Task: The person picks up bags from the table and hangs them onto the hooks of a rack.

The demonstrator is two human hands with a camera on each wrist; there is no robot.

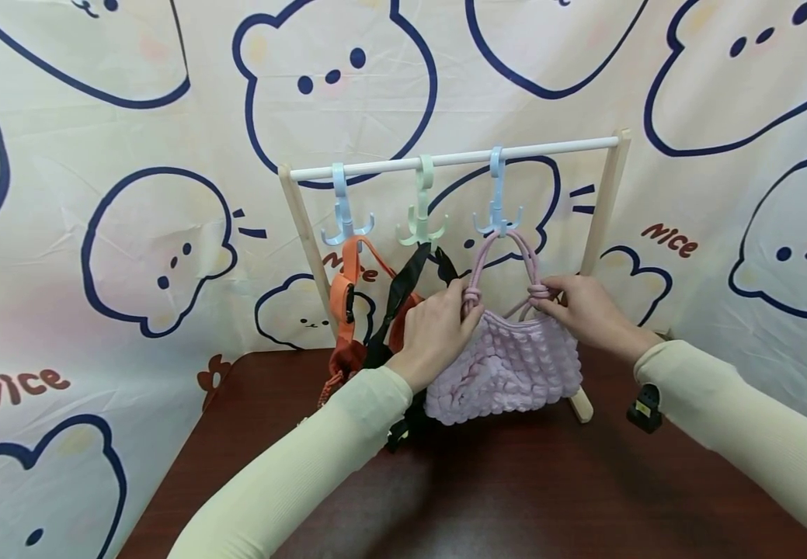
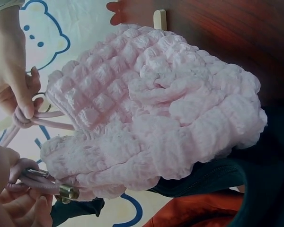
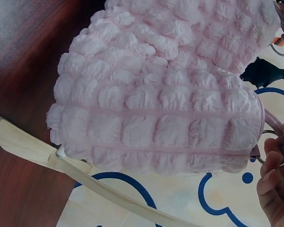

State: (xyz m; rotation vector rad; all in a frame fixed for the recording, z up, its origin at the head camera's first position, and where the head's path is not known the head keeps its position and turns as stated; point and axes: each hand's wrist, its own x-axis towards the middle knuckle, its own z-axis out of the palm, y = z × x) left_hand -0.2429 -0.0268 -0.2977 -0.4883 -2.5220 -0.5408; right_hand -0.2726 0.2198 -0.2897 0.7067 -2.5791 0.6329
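A puffy pink handbag (image 1: 508, 365) hangs by its cord handles from the right-hand blue hook (image 1: 496, 202). My left hand (image 1: 438, 330) pinches the knotted base of the handle on the bag's left side. On the other side my right hand (image 1: 588, 310) pinches the handle knot near the bag's top corner. In the left wrist view the bag (image 2: 151, 109) fills the middle, and a metal fitting (image 2: 67, 193) shows on the cord by my left fingers. A metal ring joins the handle to the bag (image 3: 165, 109) beside my right hand (image 3: 277, 184) in the right wrist view.
A wooden rack with a white rod (image 1: 550, 149) stands on the dark brown table (image 1: 515, 497). An orange bag (image 1: 343, 303) hangs from the left blue hook (image 1: 343, 210). A black strap (image 1: 406, 283) hangs at the green hook (image 1: 422, 206). A bear-print cloth (image 1: 165, 248) forms the backdrop.
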